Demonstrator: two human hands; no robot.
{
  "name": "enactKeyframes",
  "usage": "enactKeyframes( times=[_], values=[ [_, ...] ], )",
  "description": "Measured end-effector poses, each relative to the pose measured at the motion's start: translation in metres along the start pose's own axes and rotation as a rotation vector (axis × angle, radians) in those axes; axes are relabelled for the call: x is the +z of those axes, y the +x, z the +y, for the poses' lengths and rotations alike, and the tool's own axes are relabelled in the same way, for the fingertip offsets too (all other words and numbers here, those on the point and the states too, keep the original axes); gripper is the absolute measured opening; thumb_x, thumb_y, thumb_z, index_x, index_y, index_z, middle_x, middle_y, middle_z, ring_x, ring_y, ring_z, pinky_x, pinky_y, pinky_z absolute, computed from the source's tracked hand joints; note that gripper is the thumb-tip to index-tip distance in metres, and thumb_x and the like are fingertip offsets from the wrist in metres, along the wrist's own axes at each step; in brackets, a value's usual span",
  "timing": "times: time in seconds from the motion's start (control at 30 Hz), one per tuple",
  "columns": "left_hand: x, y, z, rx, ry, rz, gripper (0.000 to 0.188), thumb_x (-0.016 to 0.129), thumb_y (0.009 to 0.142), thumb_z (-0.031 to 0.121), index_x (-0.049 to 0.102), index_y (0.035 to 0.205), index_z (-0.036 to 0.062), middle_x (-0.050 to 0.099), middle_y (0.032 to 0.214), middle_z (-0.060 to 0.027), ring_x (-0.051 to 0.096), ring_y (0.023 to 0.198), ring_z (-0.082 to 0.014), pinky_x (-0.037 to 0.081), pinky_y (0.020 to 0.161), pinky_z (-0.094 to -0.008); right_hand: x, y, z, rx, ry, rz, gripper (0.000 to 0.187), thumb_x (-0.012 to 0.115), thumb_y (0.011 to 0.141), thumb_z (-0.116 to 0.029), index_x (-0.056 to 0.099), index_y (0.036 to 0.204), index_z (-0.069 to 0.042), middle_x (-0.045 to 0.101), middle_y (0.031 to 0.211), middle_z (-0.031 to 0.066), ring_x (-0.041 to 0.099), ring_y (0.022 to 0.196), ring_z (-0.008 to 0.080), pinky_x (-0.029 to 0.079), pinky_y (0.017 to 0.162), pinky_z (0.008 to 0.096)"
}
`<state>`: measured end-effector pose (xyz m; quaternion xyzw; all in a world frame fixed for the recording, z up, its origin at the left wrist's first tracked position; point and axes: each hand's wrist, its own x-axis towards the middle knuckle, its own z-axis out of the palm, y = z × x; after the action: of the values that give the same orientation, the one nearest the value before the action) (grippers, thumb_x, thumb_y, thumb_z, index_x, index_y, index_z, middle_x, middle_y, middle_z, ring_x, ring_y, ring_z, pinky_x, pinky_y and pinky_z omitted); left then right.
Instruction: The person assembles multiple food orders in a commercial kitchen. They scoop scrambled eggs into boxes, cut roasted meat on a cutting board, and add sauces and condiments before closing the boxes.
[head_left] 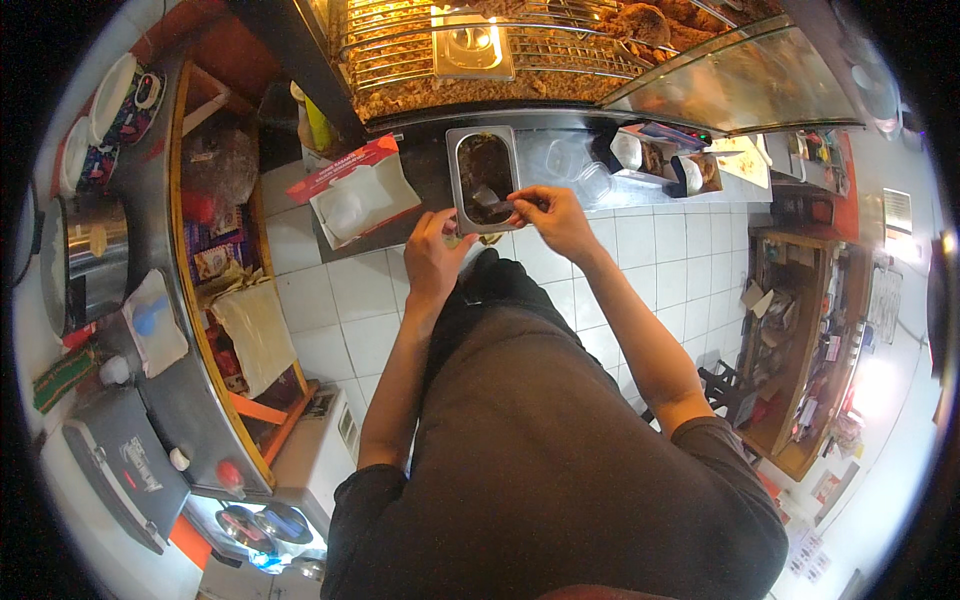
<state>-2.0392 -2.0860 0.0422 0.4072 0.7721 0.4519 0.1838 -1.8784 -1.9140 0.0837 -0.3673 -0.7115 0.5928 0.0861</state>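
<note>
Metal pan (481,131) on the tabletop (430,165), between 1 red-and-white box (341,171) and clear containers (592,182).
Right hand (555,218): fingers pinching a small scoop (487,197) inside the pan. Left hand (434,256): fingers spread at the near-left corner; contact unclear.

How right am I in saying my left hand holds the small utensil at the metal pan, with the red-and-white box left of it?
Wrong hand: the head view shows your right hand holding the small utensil at the metal pan, with the red-and-white box left of it.
</note>
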Motion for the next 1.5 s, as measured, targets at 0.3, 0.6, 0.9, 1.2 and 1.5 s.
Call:
enactKeyframes(
  times=[0.3, 0.6, 0.9, 1.2, 1.5],
  values=[
    [-0.001, -0.001, 0.001, -0.009, -0.037, 0.025, 0.049, 0.094, 0.071, 0.014, 0.072, 0.114, 0.0039, 0.07, 0.093, -0.0097, 0.071, 0.085, -0.0273, 0.056, 0.077, -0.0389, -0.001, -0.013, -0.002, 0.025, 0.289, 0.103, 0.022, 0.064, 0.105, -0.009, 0.071, 0.118, 0.008, 0.075, 0.094, 0.0119, 0.072, 0.085, 0.0152, 0.06, 0.081, 0.0291],
    [-0.002, 0.0, 0.001, -0.019, -0.069, -0.016, 0.051, 0.094, 0.073, 0.014, 0.072, 0.117, 0.0021, 0.072, 0.094, -0.0116, 0.072, 0.087, -0.0265, 0.058, 0.08, -0.0388, 0.001, -0.024, 0.019, 0.146, 0.416, 0.152, 0.026, 0.065, 0.105, -0.009, 0.067, 0.122, 0.01, 0.074, 0.1, 0.0132, 0.071, 0.088, 0.0163, 0.059, 0.082, 0.0296],
    [-0.004, -0.001, 0.004, -0.036, -0.014, -0.042, 0.051, 0.093, 0.075, 0.016, 0.071, 0.118, 0.0008, 0.072, 0.097, -0.0128, 0.072, 0.089, -0.0269, 0.058, 0.083, -0.0391, 0.006, -0.03, 0.043, 0.227, 0.845, 0.403, 0.024, 0.064, 0.105, -0.007, 0.063, 0.122, 0.01, 0.068, 0.107, 0.0128, 0.071, 0.092, 0.021, 0.061, 0.087, 0.0298],
    [-0.008, -0.008, 0.002, -0.116, -0.065, -0.065, 0.076, 0.094, 0.074, 0.02, 0.058, 0.138, 0.0033, 0.07, 0.105, -0.0111, 0.071, 0.09, -0.0239, 0.057, 0.081, -0.0386, -0.013, -0.027, 0.042, 0.227, 0.849, 0.484, 0.032, 0.061, 0.106, -0.007, 0.057, 0.13, 0.013, 0.066, 0.119, 0.0193, 0.068, 0.101, 0.026, 0.056, 0.094, 0.0373],
    [-0.024, -0.02, -0.011, -0.223, -0.07, -0.127, 0.082, 0.093, 0.077, 0.018, 0.051, 0.147, 0.0068, 0.068, 0.111, -0.0114, 0.069, 0.091, -0.0222, 0.057, 0.084, -0.0381, -0.04, -0.027, 0.028, 0.21, 0.979, 0.455, 0.017, 0.062, 0.105, -0.006, 0.066, 0.118, 0.004, 0.069, 0.098, 0.0103, 0.071, 0.089, 0.0176, 0.062, 0.082, 0.0248]
  ],
)
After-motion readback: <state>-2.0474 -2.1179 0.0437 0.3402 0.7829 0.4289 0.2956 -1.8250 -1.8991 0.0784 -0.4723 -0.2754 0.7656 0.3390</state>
